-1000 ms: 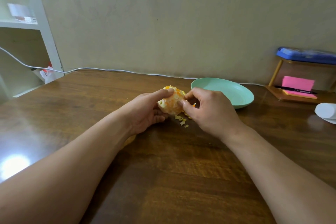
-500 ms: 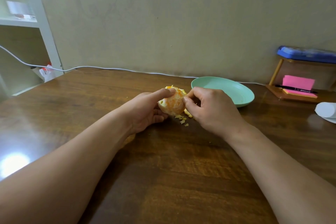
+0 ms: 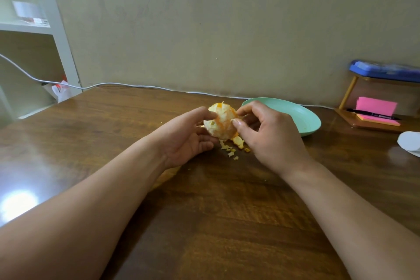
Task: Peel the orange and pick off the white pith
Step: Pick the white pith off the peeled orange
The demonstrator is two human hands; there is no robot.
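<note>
Where the orange [image 3: 221, 123] is: held between my two hands over the brown counter [image 3: 227, 211], mostly peeled, pale pith with a few orange streaks.
Left hand [image 3: 185, 140]: I see it cupping the fruit from the left, thumb over the top, fingers [image 3: 205, 144] curled beneath, grasping it.
Right hand [image 3: 271, 135]: thumb tip and forefinger pinch at the orange's right side, the other fingers curled loosely behind. I cannot tell whether a strand of pith sits between them.
Scraps [image 3: 234, 146]: small bits of peel and pith lie on the counter just under the orange.
Plate [image 3: 305, 119]: mint green, just behind my right hand, near the wall.
Far right: pink sticky notes [image 3: 376, 107] with a black pen [image 3: 372, 116] on a wooden stand.
</note>
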